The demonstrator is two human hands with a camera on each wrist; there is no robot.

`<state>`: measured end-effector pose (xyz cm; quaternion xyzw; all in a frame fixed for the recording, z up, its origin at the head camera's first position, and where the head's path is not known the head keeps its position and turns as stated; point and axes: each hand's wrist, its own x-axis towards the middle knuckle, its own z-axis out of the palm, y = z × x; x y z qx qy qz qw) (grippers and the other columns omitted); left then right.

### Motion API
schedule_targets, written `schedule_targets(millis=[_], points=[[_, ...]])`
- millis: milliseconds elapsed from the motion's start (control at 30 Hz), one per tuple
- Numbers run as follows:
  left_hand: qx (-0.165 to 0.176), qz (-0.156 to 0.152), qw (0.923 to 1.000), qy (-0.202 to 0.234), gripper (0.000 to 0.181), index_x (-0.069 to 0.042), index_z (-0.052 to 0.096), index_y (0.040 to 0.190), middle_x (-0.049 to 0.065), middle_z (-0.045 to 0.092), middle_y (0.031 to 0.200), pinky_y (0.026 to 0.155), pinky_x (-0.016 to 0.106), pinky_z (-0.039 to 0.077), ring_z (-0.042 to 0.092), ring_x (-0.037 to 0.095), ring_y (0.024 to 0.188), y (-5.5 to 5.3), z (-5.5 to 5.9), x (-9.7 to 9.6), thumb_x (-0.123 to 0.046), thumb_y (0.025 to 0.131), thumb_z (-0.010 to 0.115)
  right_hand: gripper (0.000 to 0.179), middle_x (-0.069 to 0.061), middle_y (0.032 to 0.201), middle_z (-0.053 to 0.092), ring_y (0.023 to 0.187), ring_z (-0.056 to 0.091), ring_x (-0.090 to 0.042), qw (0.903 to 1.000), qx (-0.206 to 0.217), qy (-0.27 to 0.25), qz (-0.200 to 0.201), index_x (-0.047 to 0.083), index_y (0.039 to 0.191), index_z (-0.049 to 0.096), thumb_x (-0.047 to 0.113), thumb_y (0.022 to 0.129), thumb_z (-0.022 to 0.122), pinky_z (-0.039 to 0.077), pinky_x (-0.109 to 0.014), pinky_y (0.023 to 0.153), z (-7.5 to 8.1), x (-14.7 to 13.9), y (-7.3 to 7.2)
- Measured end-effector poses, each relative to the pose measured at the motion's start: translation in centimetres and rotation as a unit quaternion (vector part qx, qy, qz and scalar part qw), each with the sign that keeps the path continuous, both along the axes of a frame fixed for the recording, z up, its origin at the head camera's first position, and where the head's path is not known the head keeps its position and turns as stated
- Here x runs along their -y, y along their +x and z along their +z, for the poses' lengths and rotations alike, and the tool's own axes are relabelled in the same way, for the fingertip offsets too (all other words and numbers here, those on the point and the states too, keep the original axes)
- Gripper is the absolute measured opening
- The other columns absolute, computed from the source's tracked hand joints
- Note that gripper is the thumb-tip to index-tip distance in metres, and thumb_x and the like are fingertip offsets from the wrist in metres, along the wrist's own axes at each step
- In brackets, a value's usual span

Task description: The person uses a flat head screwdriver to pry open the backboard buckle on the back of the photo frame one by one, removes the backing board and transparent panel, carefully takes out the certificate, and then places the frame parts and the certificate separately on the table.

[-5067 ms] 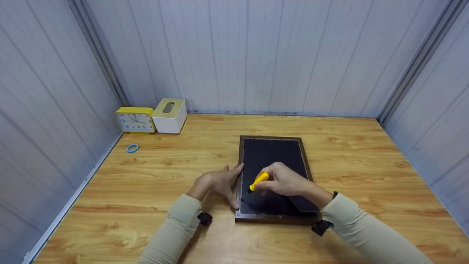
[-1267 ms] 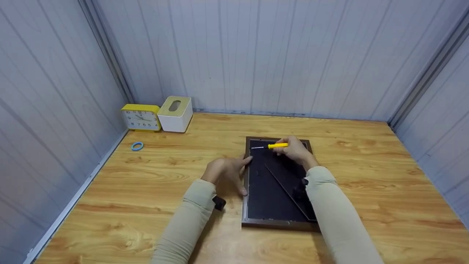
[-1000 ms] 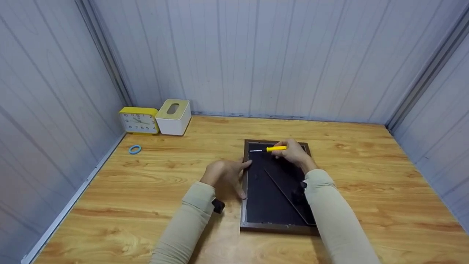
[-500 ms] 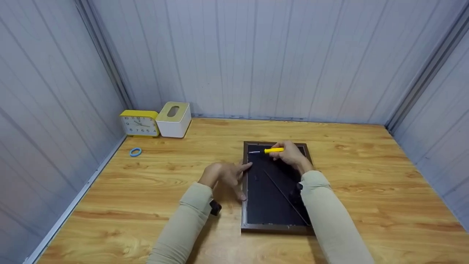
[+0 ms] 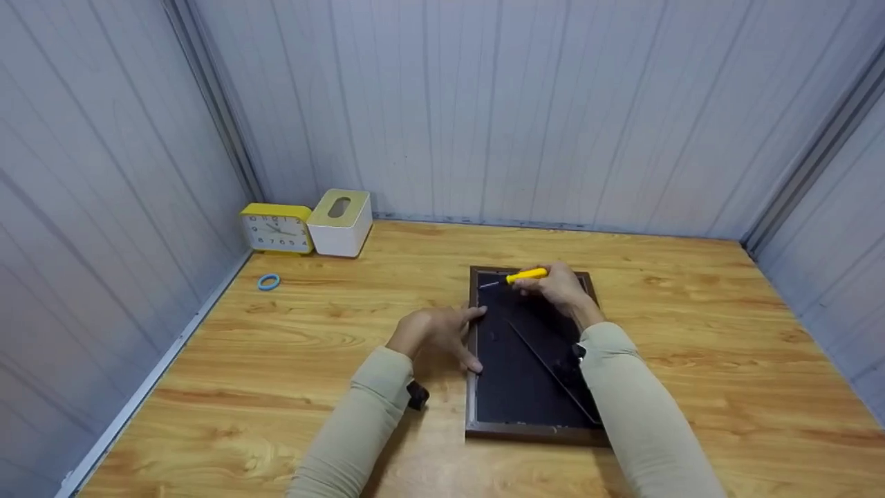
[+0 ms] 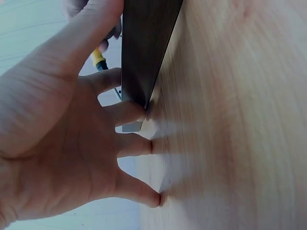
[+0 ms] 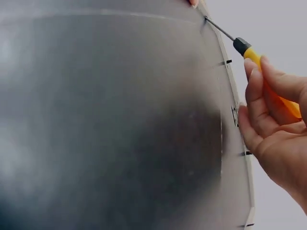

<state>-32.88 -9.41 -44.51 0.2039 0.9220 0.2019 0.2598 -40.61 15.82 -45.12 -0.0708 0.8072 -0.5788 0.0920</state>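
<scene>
A picture frame (image 5: 532, 394) lies back side up on the table, with a dark backing board and a slanting stand leg (image 5: 553, 373). My right hand (image 5: 561, 289) grips a screwdriver (image 5: 527, 276) by its yellow handle. The metal tip points at the frame's inner edge near the far left corner. In the right wrist view the screwdriver (image 7: 252, 53) meets a small dark tab at that edge; more tabs (image 7: 248, 153) stick out along the edge. My left hand (image 5: 442, 335) has its fingers spread along the frame's left side, thumb and index finger on the rim, other fingertips down on the table.
A yellow clock (image 5: 278, 229) and a white tissue box (image 5: 340, 225) with a wood-toned lid stand at the back left. A blue ring (image 5: 268, 281) lies in front of the clock. Pale panel walls (image 5: 442, 104) close off the table's back and sides.
About five seconds ago the screwdriver was at the frame's near left corner; my right hand has carried it to the far left. My left thumb has slid farther up the rim. Lately the handle tilts up slightly.
</scene>
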Motion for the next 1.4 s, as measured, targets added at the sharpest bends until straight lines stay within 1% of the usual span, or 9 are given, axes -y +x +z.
schedule_targets(millis=[167, 333, 433, 533, 800, 900, 1000, 1167, 1400], points=[[-0.001, 0.000, 0.9999, -0.010, 0.120, -0.039, 0.016, 0.160, 0.008, 0.017, 0.166, 0.116, 0.051, 0.026, 0.021, 0.032, 0.149, 0.0, -0.1, 0.0, -0.067, 0.064, 0.081, 0.027, -0.021, 0.098, 0.073, 0.081, 0.073, -0.024, 0.9993, -0.020, -0.005, 0.030, -0.009, 0.115, 0.068, 0.005, 0.092, 0.072, 0.059, -0.033, 0.075, 1.2, 0.9, 0.0], [0.007, -0.016, 0.9998, 0.012, 0.121, -0.033, 0.015, 0.162, 0.013, 0.013, 0.166, 0.118, 0.049, 0.022, 0.017, 0.032, 0.150, -0.3, 0.0, -0.1, -0.062, 0.067, 0.084, 0.019, -0.022, 0.094, 0.072, 0.077, 0.073, -0.026, 0.9923, -0.075, 0.066, 0.073, -0.009, 0.108, 0.069, 0.001, 0.093, 0.070, 0.060, -0.032, 0.069, 3.2, 2.2, -0.3], [0.009, -0.023, 0.9996, 0.016, 0.121, -0.031, 0.014, 0.162, 0.014, 0.010, 0.166, 0.119, 0.048, 0.021, 0.016, 0.032, 0.150, -0.5, 0.1, -0.1, -0.060, 0.068, 0.084, 0.015, -0.021, 0.091, 0.073, 0.074, 0.072, -0.026, 0.9844, -0.098, 0.113, 0.093, -0.008, 0.105, 0.070, 0.002, 0.093, 0.070, 0.060, -0.032, 0.067, 4.4, 3.1, -0.4], [0.003, -0.021, 0.9998, 0.004, 0.121, -0.033, 0.014, 0.162, 0.013, 0.015, 0.165, 0.117, 0.048, 0.025, 0.021, 0.031, 0.149, -0.5, 0.3, -0.2, -0.062, 0.067, 0.083, 0.012, -0.018, 0.088, 0.072, 0.073, 0.072, -0.024, 0.9759, -0.113, 0.153, 0.107, -0.007, 0.102, 0.070, 0.002, 0.094, 0.068, 0.059, -0.031, 0.066, 5.4, 4.0, -0.3], [-0.010, -0.025, 0.9996, -0.013, 0.119, -0.033, 0.016, 0.162, 0.013, 0.028, 0.162, 0.114, 0.045, 0.033, 0.032, 0.028, 0.144, -0.3, 0.1, -0.5, -0.064, 0.068, 0.082, 0.009, -0.011, 0.073, 0.068, 0.070, 0.071, -0.033, 0.9385, -0.164, 0.270, 0.140, -0.004, 0.087, 0.067, 0.004, 0.092, 0.068, 0.054, -0.027, 0.055, 7.1, 6.8, -0.1], [-0.007, -0.017, 0.9998, -0.008, 0.119, -0.034, 0.016, 0.161, 0.012, 0.026, 0.162, 0.114, 0.046, 0.032, 0.031, 0.029, 0.145, -0.3, 0.2, -0.4, -0.063, 0.067, 0.083, 0.011, -0.013, 0.072, 0.070, 0.069, 0.071, -0.034, 0.9314, -0.172, 0.286, 0.147, -0.003, 0.085, 0.067, 0.006, 0.091, 0.069, 0.053, -0.027, 0.053, 7.5, 7.5, -0.3], [-0.006, -0.013, 0.9999, -0.007, 0.119, -0.035, 0.016, 0.161, 0.012, 0.026, 0.163, 0.114, 0.048, 0.032, 0.032, 0.030, 0.144, -0.4, 0.3, -0.3, -0.063, 0.067, 0.083, 0.012, -0.013, 0.071, 0.071, 0.070, 0.071, -0.035, 0.9284, -0.175, 0.291, 0.150, -0.003, 0.085, 0.067, 0.007, 0.092, 0.070, 0.051, -0.026, 0.052, 7.8, 7.8, -0.4], [-0.005, -0.010, 0.9998, -0.014, 0.119, -0.036, 0.016, 0.161, 0.013, 0.030, 0.161, 0.113, 0.049, 0.033, 0.034, 0.031, 0.143, -0.5, 0.4, -0.2, -0.064, 0.066, 0.083, 0.010, -0.012, 0.073, 0.070, 0.075, 0.071, -0.037, 0.9338, -0.157, 0.285, 0.149, -0.003, 0.085, 0.067, 0.004, 0.092, 0.068, 0.053, -0.027, 0.054, 7.9, 7.7, -0.4], [-0.006, -0.037, 0.9992, -0.011, 0.118, -0.031, 0.016, 0.162, 0.011, 0.024, 0.163, 0.116, 0.046, 0.029, 0.027, 0.030, 0.146, -0.5, 0.0, -0.1, -0.063, 0.070, 0.082, 0.012, -0.013, 0.074, 0.070, 0.072, 0.072, -0.034, 0.9342, -0.151, 0.287, 0.149, -0.004, 0.087, 0.069, 0.006, 0.093, 0.069, 0.054, -0.028, 0.054, 7.6, 7.8, -0.4]])
